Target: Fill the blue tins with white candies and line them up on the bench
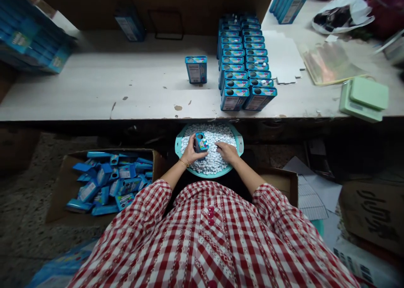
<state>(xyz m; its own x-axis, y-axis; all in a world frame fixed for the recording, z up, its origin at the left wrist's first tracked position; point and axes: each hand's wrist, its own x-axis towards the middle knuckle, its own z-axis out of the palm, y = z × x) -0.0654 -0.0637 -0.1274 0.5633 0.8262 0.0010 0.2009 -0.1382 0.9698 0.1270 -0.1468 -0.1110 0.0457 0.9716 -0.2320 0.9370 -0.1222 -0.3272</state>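
Note:
My left hand (190, 152) is closed round a small blue candy box (201, 142) with a dark round hole in its top. A few white pellets lie on the box's top face. Below it a turquoise basin (240, 145) holds a mass of small white pellets (212, 164). My right hand (228, 152) is at the basin's right side, low over the pellets, its fingers drawn together. Whatever those fingertips hold is too small to make out.
Two rows of filled-out blue boxes (235, 94) stand on the white table (142, 98), with a single box (196, 70) to their left. A green scale (364, 97) sits at the right edge. On the floor, a carton (59, 191) holds loose blue boxes (104, 174).

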